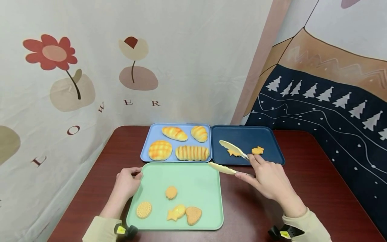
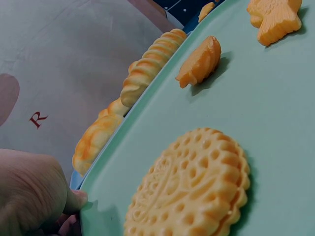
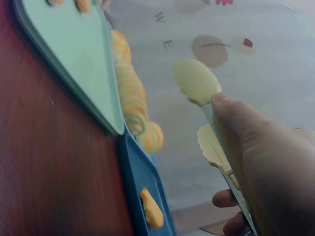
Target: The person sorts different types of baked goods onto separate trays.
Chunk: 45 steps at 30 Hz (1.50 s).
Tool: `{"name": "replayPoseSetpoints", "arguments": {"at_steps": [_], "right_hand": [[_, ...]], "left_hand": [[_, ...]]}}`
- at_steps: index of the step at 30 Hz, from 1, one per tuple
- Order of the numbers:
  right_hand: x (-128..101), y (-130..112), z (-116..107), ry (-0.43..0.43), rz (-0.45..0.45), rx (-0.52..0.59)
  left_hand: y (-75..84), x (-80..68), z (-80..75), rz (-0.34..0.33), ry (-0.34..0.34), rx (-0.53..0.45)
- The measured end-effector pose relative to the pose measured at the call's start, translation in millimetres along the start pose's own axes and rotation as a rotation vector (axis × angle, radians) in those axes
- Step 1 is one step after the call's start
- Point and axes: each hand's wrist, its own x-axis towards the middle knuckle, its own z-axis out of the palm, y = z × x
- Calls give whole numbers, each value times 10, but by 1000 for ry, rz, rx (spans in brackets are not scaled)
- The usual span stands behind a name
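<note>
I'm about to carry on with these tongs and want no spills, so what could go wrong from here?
1. The cream-tipped metal tongs in the right hand stand open, one tip over a star-shaped yellow cookie on the dark blue tray; a shallow bite might let it slip.
2. The left hand grips only the corner of the mint green tray, so a nudge could slide its cookies.
</note>
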Motion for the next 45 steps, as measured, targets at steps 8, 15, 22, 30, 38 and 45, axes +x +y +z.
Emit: {"name": "replayPoseSetpoints", "arguments": {"at_steps": [8, 15, 22, 30, 38, 45], "right_hand": [[34, -266, 134, 20, -97, 20], [71, -459, 236, 38, -190, 30], [101, -604, 302, 10, -237, 56], [135, -726, 385, 4, -306, 54], [148, -843, 450, -16, -357, 81], [151, -917, 506, -19, -389, 64]], "left_hand": [[19, -6, -5, -3, -1, 1], [17, -5, -3, -8, -1, -4], [16, 1, 7, -3, 0, -3], [-1, 3, 8, 3, 2, -11], [-8, 10, 13, 2, 5, -9], [-7, 11, 16, 1, 6, -8]]}}
